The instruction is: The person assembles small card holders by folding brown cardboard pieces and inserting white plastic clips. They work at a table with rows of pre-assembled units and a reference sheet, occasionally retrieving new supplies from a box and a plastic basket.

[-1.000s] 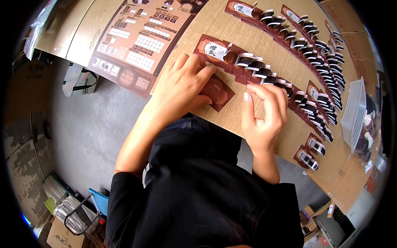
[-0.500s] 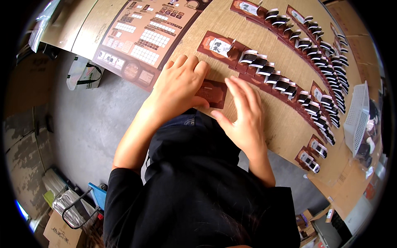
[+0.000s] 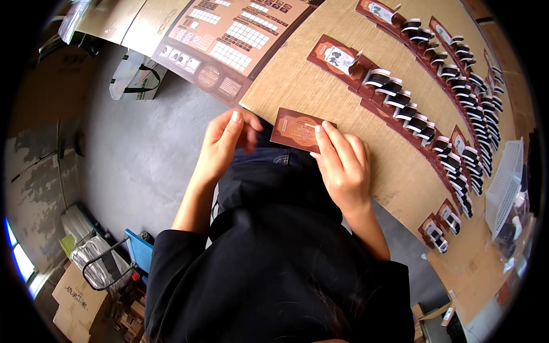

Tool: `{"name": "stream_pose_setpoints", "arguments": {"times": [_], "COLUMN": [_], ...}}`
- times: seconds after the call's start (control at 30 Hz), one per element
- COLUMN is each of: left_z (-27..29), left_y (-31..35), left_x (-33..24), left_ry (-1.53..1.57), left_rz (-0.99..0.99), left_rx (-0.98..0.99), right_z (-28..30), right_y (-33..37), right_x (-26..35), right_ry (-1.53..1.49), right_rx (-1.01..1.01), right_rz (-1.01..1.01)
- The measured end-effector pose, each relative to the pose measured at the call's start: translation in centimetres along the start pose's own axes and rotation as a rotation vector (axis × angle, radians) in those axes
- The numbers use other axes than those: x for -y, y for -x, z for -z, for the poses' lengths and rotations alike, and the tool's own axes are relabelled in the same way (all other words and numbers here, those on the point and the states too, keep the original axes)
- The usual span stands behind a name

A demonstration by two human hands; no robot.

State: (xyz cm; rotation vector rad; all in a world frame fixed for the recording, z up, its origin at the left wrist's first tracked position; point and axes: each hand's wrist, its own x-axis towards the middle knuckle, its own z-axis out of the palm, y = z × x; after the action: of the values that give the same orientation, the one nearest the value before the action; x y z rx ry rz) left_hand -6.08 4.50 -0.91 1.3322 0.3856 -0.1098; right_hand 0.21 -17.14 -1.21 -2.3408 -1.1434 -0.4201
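While your right hand (image 3: 343,166) is pinning the brown card (image 3: 297,128) under its fingertips at the table (image 3: 320,86) edge and your left hand (image 3: 220,143) is hanging loose and empty beside it, keep the card flat.

Grey concrete floor (image 3: 131,154), wooden table (image 3: 366,148), perhaps a window (image 3: 17,257) lower left.

White basket (image 3: 506,183) beside rows of carded packets (image 3: 434,131).

Two hands (image 3: 226,146), one brown card (image 3: 297,129), one white basket (image 3: 506,183)
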Motion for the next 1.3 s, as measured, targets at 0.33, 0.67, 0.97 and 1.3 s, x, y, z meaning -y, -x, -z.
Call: {"name": "stream_pose_setpoints", "arguments": {"times": [0.33,0.67,0.97,1.3], "left_z": [-2.2,-3.7,-4.2,-6.6], "left_y": [0.6,1.0,0.0,0.6], "left_x": [-1.0,-1.2,-1.8,-2.1], "left_ry": [0.332,0.218,-0.323,-0.425], "left_rz": [0.084,-0.064,-0.498,-0.555], "left_rx": [0.257,0.299,0.319,0.164], "right_z": [1.2,1.7,2.2,3.2], "right_y": [-0.9,-2.7,-2.4,-1.5], "right_x": [-0.2,1.4,0.9,1.3], "right_ry": [-0.015,-0.435,-0.658,-0.631], "right_rx": [-0.064,-0.109,-0.095,-0.180], "right_rz": [0.090,-0.173,-0.272,-0.306]}}
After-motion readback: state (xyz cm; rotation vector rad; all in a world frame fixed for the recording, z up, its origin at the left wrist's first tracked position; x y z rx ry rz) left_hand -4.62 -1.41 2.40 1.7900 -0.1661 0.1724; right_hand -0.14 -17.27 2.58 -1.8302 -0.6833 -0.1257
